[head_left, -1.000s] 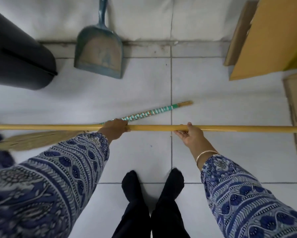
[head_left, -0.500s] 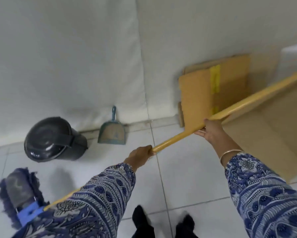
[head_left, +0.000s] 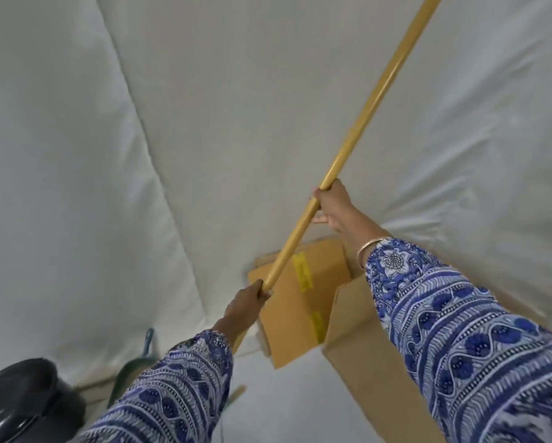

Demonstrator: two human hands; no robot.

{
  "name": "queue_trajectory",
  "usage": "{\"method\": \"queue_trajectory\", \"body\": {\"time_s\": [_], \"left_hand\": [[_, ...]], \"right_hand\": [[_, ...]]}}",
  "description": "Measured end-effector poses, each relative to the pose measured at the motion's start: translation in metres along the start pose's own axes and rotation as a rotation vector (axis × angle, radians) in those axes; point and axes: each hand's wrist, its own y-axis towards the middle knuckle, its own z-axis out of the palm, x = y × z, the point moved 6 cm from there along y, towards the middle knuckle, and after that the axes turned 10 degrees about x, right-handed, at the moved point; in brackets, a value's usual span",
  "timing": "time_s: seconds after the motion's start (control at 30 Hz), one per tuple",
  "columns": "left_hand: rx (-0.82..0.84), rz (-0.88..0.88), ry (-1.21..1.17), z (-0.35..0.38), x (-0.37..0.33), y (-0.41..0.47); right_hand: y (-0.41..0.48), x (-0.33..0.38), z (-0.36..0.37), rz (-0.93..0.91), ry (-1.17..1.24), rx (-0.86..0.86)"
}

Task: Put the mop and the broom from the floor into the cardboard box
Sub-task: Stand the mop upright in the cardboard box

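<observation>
I hold the mop by its long yellow handle (head_left: pixel 367 100), which now slants steeply up to the top right. My left hand (head_left: pixel 243 310) grips the handle low down, and my right hand (head_left: pixel 333 207) grips it higher up. The mop head is hidden behind my left sleeve. The open cardboard box (head_left: pixel 360 356) stands below my right arm, its flap (head_left: pixel 295 306) with yellow tape leaning toward the wall. Only the tip of the broom's handle (head_left: pixel 237 394) shows on the floor beside my left sleeve.
A black round bin (head_left: pixel 25 401) stands at the bottom left. A green dustpan (head_left: pixel 130 372) leans against the white wall (head_left: pixel 140 155) behind my left arm. White floor tiles (head_left: pixel 281 398) lie between the box and my left sleeve.
The mop handle has swung from a shallow slant to a steep one, both hands rising with it. The view has tilted up toward the wall, and the mop head has left the view.
</observation>
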Motion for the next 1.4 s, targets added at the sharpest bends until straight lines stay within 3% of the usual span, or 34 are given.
{"method": "queue_trajectory", "body": {"time_s": [0.27, 0.47, 0.7, 1.0, 1.4], "left_hand": [[-0.129, 0.146, -0.178, 0.042, -0.137, 0.089], [-0.153, 0.191, -0.254, 0.078, -0.211, 0.179], [-0.212, 0.125, -0.364, 0.121, -0.269, 0.266], [-0.251, -0.017, -0.402, 0.183, -0.296, 0.381], [-0.43, -0.205, -0.416, 0.181, -0.3, 0.439]], "right_hand": [[0.036, 0.083, -0.101, -0.219, -0.177, 0.101], [0.095, 0.103, -0.161, -0.265, -0.329, 0.175], [0.163, 0.103, -0.224, -0.288, -0.393, 0.304], [0.282, 0.054, -0.303, -0.248, -0.441, 0.446], [0.359, 0.058, -0.301, -0.264, -0.458, 0.7]]}}
